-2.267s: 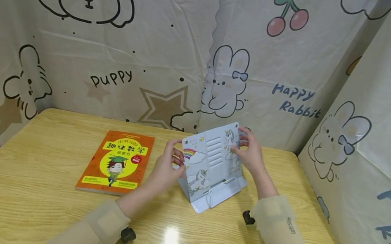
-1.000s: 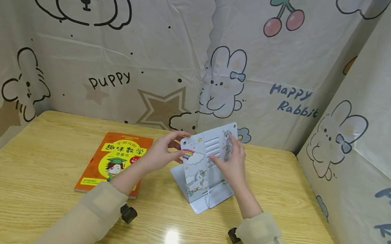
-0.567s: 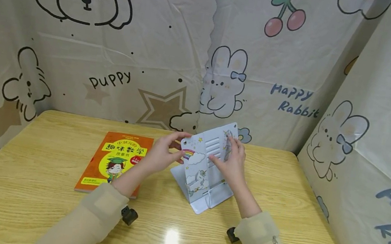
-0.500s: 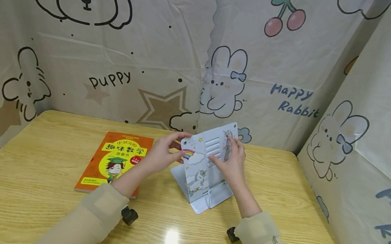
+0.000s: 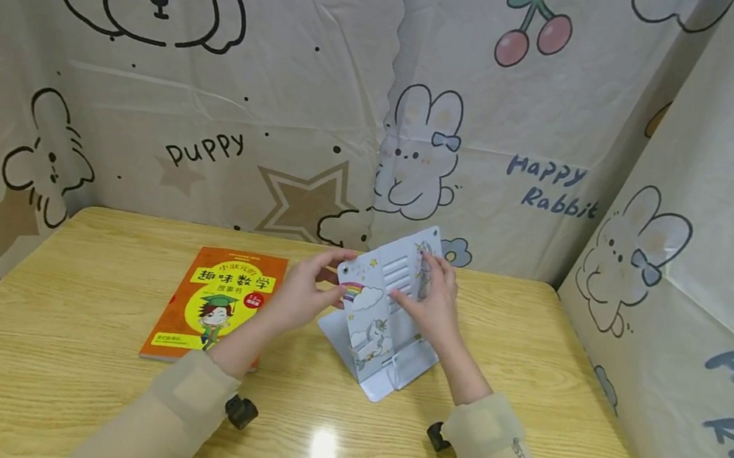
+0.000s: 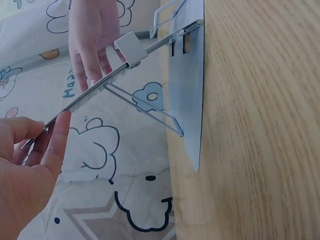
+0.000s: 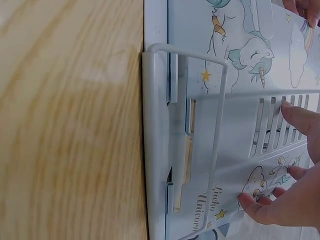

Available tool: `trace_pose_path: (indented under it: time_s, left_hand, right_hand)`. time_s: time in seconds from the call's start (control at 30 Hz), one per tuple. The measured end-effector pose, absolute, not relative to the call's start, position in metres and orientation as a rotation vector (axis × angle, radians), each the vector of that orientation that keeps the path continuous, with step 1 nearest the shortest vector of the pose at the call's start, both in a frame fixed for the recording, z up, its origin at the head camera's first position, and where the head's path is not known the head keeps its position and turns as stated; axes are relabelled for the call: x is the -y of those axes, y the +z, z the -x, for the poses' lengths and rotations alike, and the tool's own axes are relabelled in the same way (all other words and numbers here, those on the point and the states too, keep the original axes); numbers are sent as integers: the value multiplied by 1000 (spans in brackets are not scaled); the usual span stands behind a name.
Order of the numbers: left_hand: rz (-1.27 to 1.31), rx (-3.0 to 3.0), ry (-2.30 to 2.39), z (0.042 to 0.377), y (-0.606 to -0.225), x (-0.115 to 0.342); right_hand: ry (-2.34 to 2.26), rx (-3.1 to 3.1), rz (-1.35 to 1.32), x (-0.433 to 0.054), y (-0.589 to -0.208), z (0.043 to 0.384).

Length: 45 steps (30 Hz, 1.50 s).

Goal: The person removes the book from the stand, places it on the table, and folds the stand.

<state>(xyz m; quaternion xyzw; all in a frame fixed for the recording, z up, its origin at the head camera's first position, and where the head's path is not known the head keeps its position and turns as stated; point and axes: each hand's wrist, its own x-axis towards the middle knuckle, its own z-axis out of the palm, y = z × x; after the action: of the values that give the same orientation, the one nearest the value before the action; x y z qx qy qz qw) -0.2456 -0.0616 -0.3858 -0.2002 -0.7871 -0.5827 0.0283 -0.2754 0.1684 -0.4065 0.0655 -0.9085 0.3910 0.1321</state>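
Note:
A white folding book stand [image 5: 369, 315] printed with unicorns and a rainbow stands propped on the table. In the head view, my left hand [image 5: 305, 291] pinches the upper left edge of its panel between thumb and fingers. The fingers [image 6: 60, 137] behind the panel show in the left wrist view. My right hand [image 5: 433, 301] touches the panel's front, its thumb by the slots [image 7: 274, 125] and its other fingertips on the right-hand print. Seen from the side, a wire leg [image 6: 145, 110] runs from the panel's back to the base plate [image 6: 189, 100].
An orange book [image 5: 186, 313] with a cartoon child on its cover lies flat to the left of the stand. The wooden table [image 5: 88, 260] ends at a printed cloth [image 5: 329, 98] behind and on the right. A wire page clip [image 7: 220, 110] crosses the stand's lower front.
My right hand has moved from the panel's right edge onto its front. My left hand has shifted up and left along its edge. In the last half second the panel's top moved slightly left.

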Motion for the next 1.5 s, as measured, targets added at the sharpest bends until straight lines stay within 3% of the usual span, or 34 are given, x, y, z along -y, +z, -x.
trace_pose_path:
  time_s: [1.5]
  left_hand:
    - [564,2257,-1864,221,-394,58]
  right_hand:
    - [1130,2718,-473,-172,-410,295]
